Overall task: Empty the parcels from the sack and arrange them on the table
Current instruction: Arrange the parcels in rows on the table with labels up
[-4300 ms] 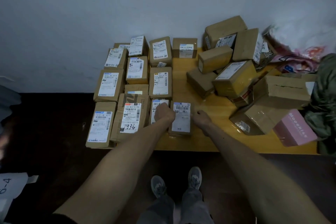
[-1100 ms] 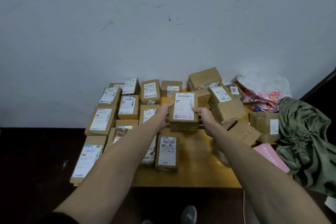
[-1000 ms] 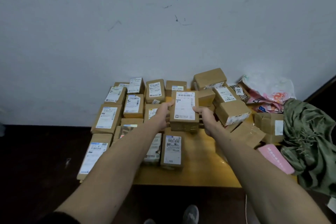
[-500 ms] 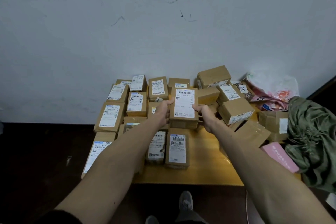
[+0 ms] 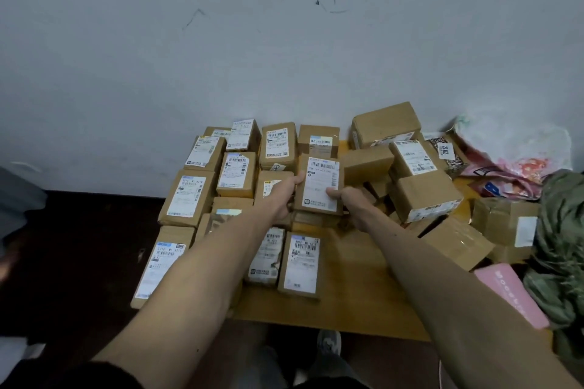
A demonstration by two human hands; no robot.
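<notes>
With the left hand (image 5: 286, 196) and right hand (image 5: 346, 199) gripping the labelled brown cardboard parcel (image 5: 319, 185), lower it squarely behind the front-row parcel (image 5: 300, 264) on the wooden surface (image 5: 357, 294).

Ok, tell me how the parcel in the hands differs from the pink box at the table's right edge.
The held parcel is brown cardboard with a white barcode label; the pink box is pink with pale lettering, no label showing. The left hand and right hand grip the held parcel's sides; no hand is on the pink box. Both are rectangular boxes.
</notes>
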